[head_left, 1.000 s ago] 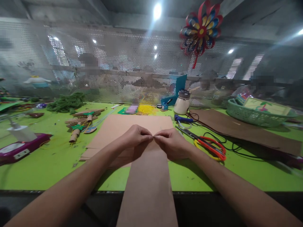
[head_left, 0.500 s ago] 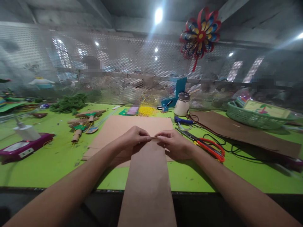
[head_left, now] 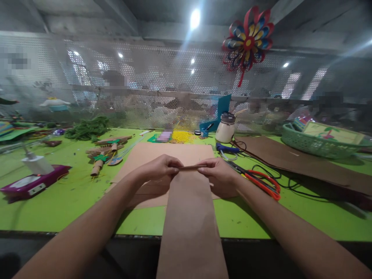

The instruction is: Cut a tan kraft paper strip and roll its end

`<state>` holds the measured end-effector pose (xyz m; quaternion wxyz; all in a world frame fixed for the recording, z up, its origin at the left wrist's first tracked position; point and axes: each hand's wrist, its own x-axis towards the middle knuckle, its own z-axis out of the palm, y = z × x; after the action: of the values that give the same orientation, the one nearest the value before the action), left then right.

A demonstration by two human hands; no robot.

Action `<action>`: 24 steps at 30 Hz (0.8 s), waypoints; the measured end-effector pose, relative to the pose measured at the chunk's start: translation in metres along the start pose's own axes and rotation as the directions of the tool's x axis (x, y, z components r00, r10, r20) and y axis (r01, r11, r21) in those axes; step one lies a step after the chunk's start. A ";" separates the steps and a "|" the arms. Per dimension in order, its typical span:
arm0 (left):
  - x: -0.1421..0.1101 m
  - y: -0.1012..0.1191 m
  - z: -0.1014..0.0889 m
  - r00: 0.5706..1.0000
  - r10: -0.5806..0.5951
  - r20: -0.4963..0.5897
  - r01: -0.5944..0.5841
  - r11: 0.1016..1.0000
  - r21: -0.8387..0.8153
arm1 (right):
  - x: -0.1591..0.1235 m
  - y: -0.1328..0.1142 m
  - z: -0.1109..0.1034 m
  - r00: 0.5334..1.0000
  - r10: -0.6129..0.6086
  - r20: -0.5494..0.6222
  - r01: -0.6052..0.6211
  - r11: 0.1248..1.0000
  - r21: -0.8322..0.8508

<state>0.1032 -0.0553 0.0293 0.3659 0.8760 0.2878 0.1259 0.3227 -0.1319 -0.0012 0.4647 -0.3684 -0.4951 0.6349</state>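
A long strip of brown kraft paper point(head_left: 192, 221) hangs from my fingers toward me, past the table's front edge. Its far end shows a narrow fold or rolled edge. My left hand point(head_left: 161, 170) pinches the left corner of that end between thumb and fingers. At the right corner, my right hand point(head_left: 219, 174) pinches it the same way. Both hands are held just above a stack of larger brown paper sheets point(head_left: 174, 151) lying on the green table point(head_left: 72, 209). Red-handled scissors point(head_left: 263, 182) lie just right of my right hand.
Behind the scissors are a blue glue gun point(head_left: 226, 148) with a black cord and a cream jar point(head_left: 225, 130). Dark brown sheets point(head_left: 270, 151) and a green basket point(head_left: 316, 143) stand at right. Cardboard figures point(head_left: 99, 164) and a purple power strip point(head_left: 35, 184) lie at left.
My hands have moved a little apart along the strip's far edge, baring more of its narrow fold. The view has shifted slightly, and the strip sits a bit farther right.
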 end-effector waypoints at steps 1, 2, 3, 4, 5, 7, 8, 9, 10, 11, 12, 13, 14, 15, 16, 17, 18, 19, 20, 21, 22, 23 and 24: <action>0.000 0.000 0.000 1.000 0.008 -0.010 -0.008 1.000 -0.008 | 0.000 -0.001 0.000 1.000 -0.005 0.012 0.005 1.000 -0.001; 0.000 0.000 0.001 1.000 0.011 -0.016 -0.011 1.000 -0.012 | 0.000 -0.001 -0.001 1.000 -0.001 0.016 0.001 1.000 -0.003; 0.000 0.000 0.002 1.000 0.013 -0.022 -0.013 1.000 -0.010 | 0.001 -0.001 -0.002 1.000 0.009 0.013 -0.009 1.000 -0.003; 0.000 0.000 0.002 1.000 0.015 -0.027 -0.015 1.000 0.000 | 0.001 -0.001 -0.003 1.000 0.022 0.008 -0.022 1.000 -0.001; 0.001 -0.001 0.003 0.999 0.018 -0.034 -0.018 1.000 0.017 | 0.002 -0.001 -0.005 0.999 0.036 0.004 -0.036 0.999 0.001; 0.001 -0.002 0.003 0.998 0.022 -0.056 -0.019 0.999 0.051 | 0.003 -0.001 -0.007 0.999 0.043 0.005 -0.043 0.999 0.004; 0.002 -0.002 0.003 0.998 0.023 -0.065 -0.019 0.998 0.064 | 0.003 -0.001 -0.008 0.999 0.039 0.011 -0.039 0.999 0.000; 0.002 -0.002 0.002 0.997 0.023 -0.070 -0.018 0.997 0.069 | 0.003 -0.001 -0.008 0.999 0.031 0.016 -0.030 1.000 -0.007; 0.002 -0.001 0.002 0.997 0.020 -0.070 -0.016 0.998 0.063 | 0.003 -0.001 -0.008 1.000 0.025 0.019 -0.024 1.000 -0.018; 0.002 0.000 0.001 0.998 0.017 -0.066 -0.014 0.999 0.049 | 0.003 -0.001 -0.007 1.000 0.020 0.014 -0.019 0.999 -0.027; 0.002 0.002 0.001 0.998 0.016 -0.054 -0.014 0.999 0.035 | 0.003 -0.001 -0.006 1.000 0.021 0.004 -0.021 0.999 -0.036; 0.002 0.004 0.001 0.999 0.017 -0.039 -0.016 1.000 0.021 | 0.003 -0.001 -0.005 1.000 0.026 -0.012 -0.026 0.999 -0.048; 0.001 0.007 0.001 1.000 0.016 -0.025 -0.016 1.000 0.011 | 0.003 0.000 -0.003 0.999 0.023 -0.034 -0.025 0.998 -0.061; 0.001 0.009 0.002 1.000 0.011 -0.013 -0.011 1.000 0.007 | 0.003 0.001 -0.001 0.998 0.017 -0.053 -0.021 0.997 -0.078; 0.001 0.011 0.003 1.000 0.005 -0.002 -0.005 1.000 0.008 | 0.003 0.003 0.001 0.998 0.004 -0.069 -0.010 0.995 -0.097; 0.001 0.013 0.005 1.000 0.000 0.006 0.000 1.000 0.007 | 0.003 0.004 0.003 0.997 -0.017 -0.078 0.008 0.993 -0.115; 0.002 0.014 0.008 1.000 -0.002 0.011 0.002 1.000 -0.002 | 0.004 0.005 0.005 0.996 -0.039 -0.079 0.028 0.991 -0.128; 0.002 0.014 0.010 1.000 -0.003 0.016 0.003 1.000 -0.017 | 0.004 0.006 0.007 0.996 -0.058 -0.074 0.047 0.990 -0.135; 0.003 0.014 0.013 1.000 -0.001 0.023 0.002 0.999 -0.034 | 0.005 0.007 0.009 0.995 -0.072 -0.071 0.062 0.989 -0.137; 0.004 0.013 0.015 1.000 -0.002 0.028 0.004 0.998 -0.059 | 0.005 0.008 0.009 0.994 -0.084 -0.073 0.073 0.987 -0.141; 0.005 0.012 0.017 1.000 -0.009 0.029 0.012 0.996 -0.090 | 0.006 0.009 0.010 0.992 -0.090 -0.082 0.078 0.986 -0.147; 0.005 0.010 0.019 0.999 -0.021 0.030 0.024 0.992 -0.125 | 0.006 0.010 0.010 0.992 -0.089 -0.095 0.074 0.985 -0.155; 0.006 0.009 0.020 0.999 -0.036 0.034 0.041 0.986 -0.160 | 0.007 0.011 0.010 0.990 -0.084 -0.109 0.065 0.984 -0.165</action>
<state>0.1207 -0.0684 0.0216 0.4422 0.8398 0.2878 0.1281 0.3092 -0.1292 -0.0095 0.4849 -0.4221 -0.5304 0.5526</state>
